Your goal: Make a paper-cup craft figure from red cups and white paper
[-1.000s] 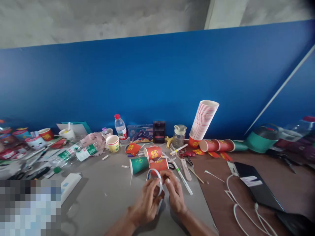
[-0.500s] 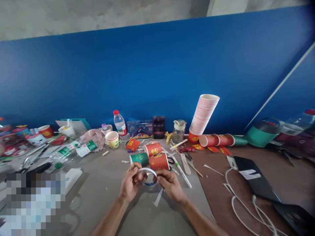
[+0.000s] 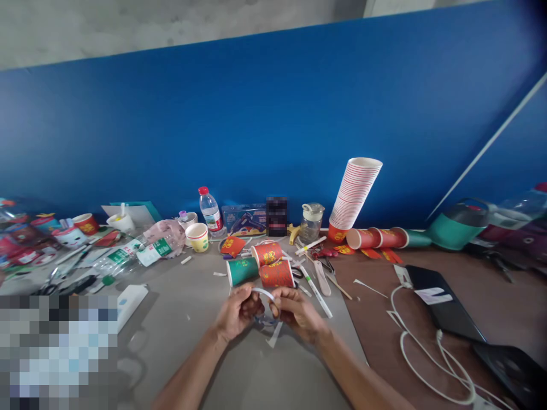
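Observation:
Between my two hands is a thin white ring (image 3: 264,293) with a clear, bluish lower side; whether it is a roll of tape or a cut band I cannot tell. My left hand (image 3: 235,310) pinches its left side, and my right hand (image 3: 297,310) grips the right side with thumb and fingers. Part of the ring is hidden behind the fingers. Just beyond the hands lie a green paper cup (image 3: 243,271) and two red paper cups (image 3: 277,274), all on their sides. A white paper scrap (image 3: 274,336) lies beneath the hands.
A tall leaning stack of paper cups (image 3: 355,193) stands at the back right. A marker (image 3: 316,291) and other small tools lie near the cups. A water bottle (image 3: 210,213) stands at the back. White cables (image 3: 405,364) and a black phone-like device (image 3: 444,307) lie right.
Both hands and the ring have shifted slightly right in the view. The ring is tilted differently, and my right fingers cover more of its right side.

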Demonstrator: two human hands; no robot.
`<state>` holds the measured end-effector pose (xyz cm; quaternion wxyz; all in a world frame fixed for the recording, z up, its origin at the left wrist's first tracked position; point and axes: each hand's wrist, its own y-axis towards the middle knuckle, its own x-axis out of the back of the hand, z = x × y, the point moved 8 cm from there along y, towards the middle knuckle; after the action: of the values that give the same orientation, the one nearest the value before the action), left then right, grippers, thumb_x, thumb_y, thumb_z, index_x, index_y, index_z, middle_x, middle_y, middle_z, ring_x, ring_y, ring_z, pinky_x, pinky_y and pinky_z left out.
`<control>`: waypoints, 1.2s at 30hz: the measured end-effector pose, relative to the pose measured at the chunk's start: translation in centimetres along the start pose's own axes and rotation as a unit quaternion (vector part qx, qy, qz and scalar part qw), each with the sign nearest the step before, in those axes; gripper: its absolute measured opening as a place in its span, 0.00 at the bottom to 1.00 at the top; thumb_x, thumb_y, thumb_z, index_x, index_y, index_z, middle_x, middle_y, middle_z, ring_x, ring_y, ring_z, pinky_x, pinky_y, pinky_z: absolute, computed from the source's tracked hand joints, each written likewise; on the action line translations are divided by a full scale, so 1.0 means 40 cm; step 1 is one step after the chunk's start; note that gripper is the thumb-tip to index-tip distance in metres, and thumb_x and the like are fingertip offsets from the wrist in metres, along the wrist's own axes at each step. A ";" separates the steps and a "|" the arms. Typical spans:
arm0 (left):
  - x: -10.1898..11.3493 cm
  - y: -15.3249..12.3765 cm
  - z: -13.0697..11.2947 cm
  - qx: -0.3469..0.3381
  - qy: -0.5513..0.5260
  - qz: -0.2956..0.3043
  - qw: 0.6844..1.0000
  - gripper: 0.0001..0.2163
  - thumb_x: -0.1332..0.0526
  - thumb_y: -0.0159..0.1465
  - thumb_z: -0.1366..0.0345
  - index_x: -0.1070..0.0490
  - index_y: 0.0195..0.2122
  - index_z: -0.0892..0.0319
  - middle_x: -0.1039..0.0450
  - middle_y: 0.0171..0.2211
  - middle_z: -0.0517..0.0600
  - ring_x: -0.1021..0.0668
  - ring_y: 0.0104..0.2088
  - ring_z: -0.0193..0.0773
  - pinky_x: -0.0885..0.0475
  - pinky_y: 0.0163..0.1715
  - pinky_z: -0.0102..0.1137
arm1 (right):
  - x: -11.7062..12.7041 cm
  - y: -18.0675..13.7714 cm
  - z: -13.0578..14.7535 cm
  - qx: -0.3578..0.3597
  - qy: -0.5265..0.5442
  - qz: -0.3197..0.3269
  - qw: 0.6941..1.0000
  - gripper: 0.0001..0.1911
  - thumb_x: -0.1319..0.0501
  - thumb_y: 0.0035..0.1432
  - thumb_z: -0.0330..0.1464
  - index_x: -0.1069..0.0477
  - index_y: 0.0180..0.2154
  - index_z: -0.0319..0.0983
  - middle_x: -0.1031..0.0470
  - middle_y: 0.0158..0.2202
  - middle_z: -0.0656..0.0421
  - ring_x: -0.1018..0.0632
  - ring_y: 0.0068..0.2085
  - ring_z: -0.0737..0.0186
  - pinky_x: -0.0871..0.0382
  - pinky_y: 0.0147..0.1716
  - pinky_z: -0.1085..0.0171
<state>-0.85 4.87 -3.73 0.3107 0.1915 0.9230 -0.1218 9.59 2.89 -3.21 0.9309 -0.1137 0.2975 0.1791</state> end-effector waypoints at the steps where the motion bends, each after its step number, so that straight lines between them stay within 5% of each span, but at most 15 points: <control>1: 0.000 0.001 -0.004 -0.003 -0.028 -0.002 1.000 0.15 0.34 0.55 0.56 0.32 0.22 0.62 0.52 0.13 0.38 0.42 0.16 0.27 0.36 0.25 0.28 | -0.009 -0.002 -0.002 -0.007 0.010 0.017 1.000 0.14 0.29 0.42 0.38 0.28 0.25 0.36 0.29 0.21 0.62 0.34 0.23 0.72 0.46 0.24 0.70; 9: -0.008 0.000 -0.031 -0.023 -0.149 0.004 0.989 0.12 0.41 0.63 0.62 0.34 0.23 0.62 0.54 0.16 0.38 0.46 0.16 0.26 0.36 0.26 0.27 | -0.043 0.003 -0.032 -0.007 -0.006 0.091 0.996 0.11 0.31 0.44 0.36 0.25 0.29 0.35 0.24 0.27 0.59 0.39 0.19 0.76 0.52 0.20 0.70; 15: 0.000 -0.002 -0.032 -0.019 -0.016 0.039 0.999 0.14 0.38 0.59 0.55 0.29 0.26 0.62 0.44 0.15 0.41 0.39 0.18 0.28 0.33 0.33 0.32 | 0.006 0.013 -0.007 -0.009 -0.005 0.033 0.999 0.18 0.32 0.46 0.44 0.29 0.24 0.35 0.30 0.19 0.63 0.39 0.19 0.75 0.52 0.20 0.70; 20: 0.004 -0.012 0.026 0.069 0.118 0.047 0.989 0.16 0.34 0.55 0.54 0.28 0.25 0.64 0.43 0.14 0.40 0.45 0.16 0.24 0.40 0.23 0.27 | 0.035 0.013 -0.010 -0.064 -0.091 0.038 0.993 0.22 0.31 0.42 0.48 0.30 0.23 0.35 0.32 0.15 0.65 0.39 0.17 0.75 0.53 0.18 0.71; 30: 0.020 0.002 -0.018 -0.017 -0.095 -0.014 0.995 0.13 0.34 0.57 0.60 0.34 0.24 0.62 0.53 0.16 0.37 0.47 0.17 0.24 0.33 0.28 0.28 | -0.020 0.000 -0.012 -0.052 -0.008 0.115 0.992 0.15 0.29 0.45 0.39 0.26 0.31 0.35 0.24 0.26 0.61 0.43 0.16 0.79 0.50 0.21 0.70; 36: 0.015 -0.004 -0.029 -0.014 0.040 0.015 0.999 0.16 0.36 0.57 0.52 0.30 0.26 0.62 0.43 0.16 0.41 0.40 0.18 0.27 0.35 0.27 0.28 | 0.007 0.005 -0.025 -0.078 -0.058 0.069 0.993 0.11 0.32 0.41 0.36 0.25 0.26 0.33 0.28 0.20 0.61 0.33 0.22 0.72 0.46 0.25 0.69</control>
<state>-1.95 5.31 -3.17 0.2778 0.2052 0.9335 -0.0962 9.20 2.80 -4.20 0.9201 -0.1548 0.2353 0.2722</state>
